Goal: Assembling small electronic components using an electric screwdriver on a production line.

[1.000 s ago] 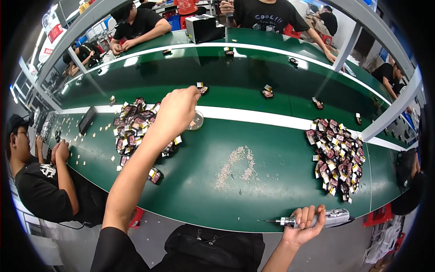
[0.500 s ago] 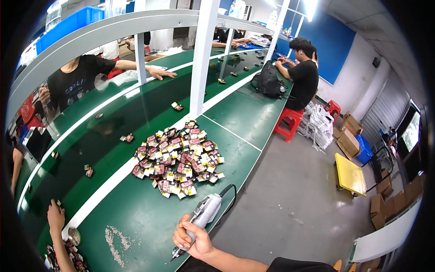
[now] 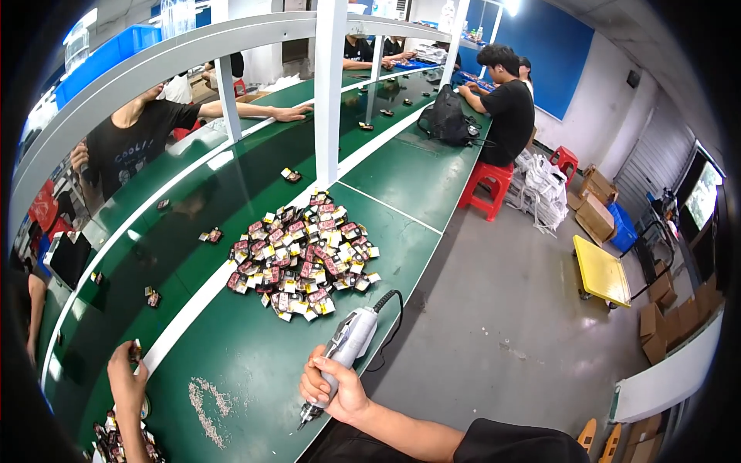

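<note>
Screwdriver, gray, sat in right hand, grip wrapped round it, long axis slanting down-left over counter edge. Left hand, well apart leftward, pinched small dark part. Larger module pile lay beyond screwdriver, right hand nearer.

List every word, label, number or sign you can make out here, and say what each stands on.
Black T-shirt at upper left: light lettering across the chest, wording not copied here.
Piled black-and-pink modules: any print is too small to read.
Grey electric screwdriver in the right hand: no readable text.
</note>
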### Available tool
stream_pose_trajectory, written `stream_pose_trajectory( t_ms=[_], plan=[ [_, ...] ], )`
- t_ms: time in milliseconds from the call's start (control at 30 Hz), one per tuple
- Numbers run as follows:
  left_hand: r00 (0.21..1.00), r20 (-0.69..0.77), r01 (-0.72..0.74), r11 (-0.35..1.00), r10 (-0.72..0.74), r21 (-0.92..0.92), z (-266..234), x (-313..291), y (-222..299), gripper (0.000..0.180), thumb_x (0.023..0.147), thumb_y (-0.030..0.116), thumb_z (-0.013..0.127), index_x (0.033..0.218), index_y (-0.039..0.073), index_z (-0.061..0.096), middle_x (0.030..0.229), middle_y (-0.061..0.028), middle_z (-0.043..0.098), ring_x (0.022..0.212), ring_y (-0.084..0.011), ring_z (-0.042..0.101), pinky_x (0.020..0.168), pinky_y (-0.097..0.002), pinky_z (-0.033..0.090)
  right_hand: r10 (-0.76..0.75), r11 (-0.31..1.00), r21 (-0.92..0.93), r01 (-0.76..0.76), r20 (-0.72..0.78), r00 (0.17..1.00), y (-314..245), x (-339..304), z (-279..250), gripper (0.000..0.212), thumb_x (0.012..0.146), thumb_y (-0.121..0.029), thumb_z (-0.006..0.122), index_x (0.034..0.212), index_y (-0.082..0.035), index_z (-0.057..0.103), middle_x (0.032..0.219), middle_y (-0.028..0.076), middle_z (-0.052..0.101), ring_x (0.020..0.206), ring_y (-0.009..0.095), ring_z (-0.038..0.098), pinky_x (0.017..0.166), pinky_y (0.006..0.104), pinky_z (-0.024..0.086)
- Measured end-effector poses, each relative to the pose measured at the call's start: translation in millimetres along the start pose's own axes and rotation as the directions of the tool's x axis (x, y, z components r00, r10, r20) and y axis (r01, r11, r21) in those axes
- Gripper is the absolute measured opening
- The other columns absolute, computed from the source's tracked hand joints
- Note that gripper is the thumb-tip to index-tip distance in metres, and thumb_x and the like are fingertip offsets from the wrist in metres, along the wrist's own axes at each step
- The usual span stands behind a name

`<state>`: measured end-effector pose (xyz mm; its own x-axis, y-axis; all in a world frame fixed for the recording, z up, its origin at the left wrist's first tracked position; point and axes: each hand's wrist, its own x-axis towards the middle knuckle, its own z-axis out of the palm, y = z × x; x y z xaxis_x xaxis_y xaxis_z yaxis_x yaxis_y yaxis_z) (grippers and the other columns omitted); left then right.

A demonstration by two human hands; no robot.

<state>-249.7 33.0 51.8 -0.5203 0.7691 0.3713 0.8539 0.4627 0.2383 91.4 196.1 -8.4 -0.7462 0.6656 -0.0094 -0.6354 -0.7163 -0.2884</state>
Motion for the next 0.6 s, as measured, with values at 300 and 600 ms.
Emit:
stream_pose_trajectory(
  t_ms=[300, 600],
  plan=[
    [0.816, 0.170, -0.458, 0.798, 0.552, -0.391, 35.6, -55.1, 210.3, 0.046, 0.069, 0.000, 0.066, 0.112, -0.003, 0.052, 0.111, -0.0144, 0.056, 0.091, -0.0305, 0.057, 0.077, -0.0377, 0.050, -0.112, 0.986, -0.133, 0.104, -0.058, 0.992, -28.2, -18.9, -2.0, 0.014, 0.093, -0.021, 0.047, 0.086, -0.009, 0.048, 0.048, -0.003, 0.033, 0.037, 0.008, 0.031, 0.043, 0.0248, 0.035],
    [0.875, 0.150, -0.340, 0.804, 0.461, -0.488, 63.2, -89.0, 210.7, 0.038, 0.069, -0.008, 0.062, 0.106, -0.005, 0.055, 0.111, -0.0153, 0.054, 0.090, -0.0308, 0.054, 0.075, -0.0378, 0.049, -0.034, 0.983, -0.179, 0.032, -0.009, 0.999, -9.1, -44.5, -10.2, 0.015, 0.095, -0.022, 0.043, 0.088, -0.009, 0.044, 0.048, -0.003, 0.033, 0.036, 0.008, 0.032, 0.040, 0.0253, 0.035]
  ],
)
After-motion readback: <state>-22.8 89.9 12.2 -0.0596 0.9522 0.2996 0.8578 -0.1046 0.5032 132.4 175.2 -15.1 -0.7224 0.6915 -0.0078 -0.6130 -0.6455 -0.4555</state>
